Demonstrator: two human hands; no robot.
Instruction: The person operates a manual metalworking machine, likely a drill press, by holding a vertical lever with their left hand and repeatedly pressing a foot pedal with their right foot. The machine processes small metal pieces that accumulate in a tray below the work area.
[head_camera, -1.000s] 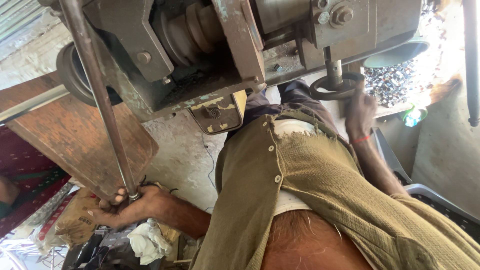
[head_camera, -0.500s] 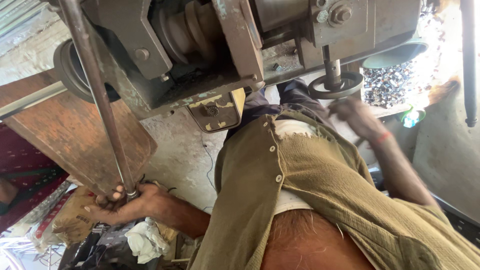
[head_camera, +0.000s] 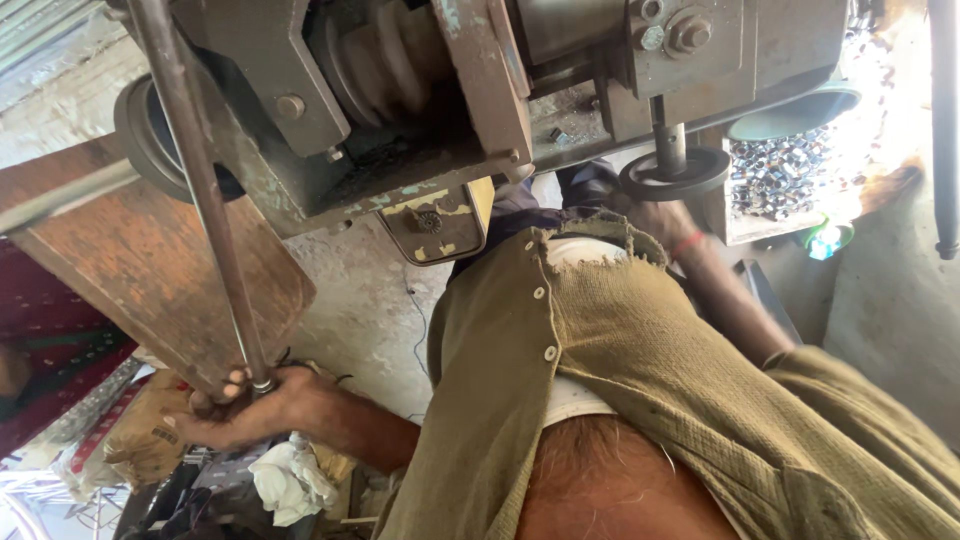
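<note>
- While closed round the lower end of the rod, left hand sits tight against the board; could pinch knuckles there on a hard swing.
- Fingers wrapped fully round the rod, just at its tip; likely to slide off the end under a sudden jerk, with little length left below the grip.
- Right hand just under the handwheel, partly hidden by the shirt; cannot tell whether open or gripping.
- Risks a knock or a trapped finger between wheel and machine body, given so close a reach.
- Bare stepped pulley overhead, unguarded; could catch the loose, frayed shirt collar when leaning in.
- Red thread on the right wrist, near the wheel spindle; could snag there.
- Rag and clutter right below the left hand; may foul the rod's lower travel.
- Heap of metal rings beside the right forearm; could spill on a careless pull back.
</note>
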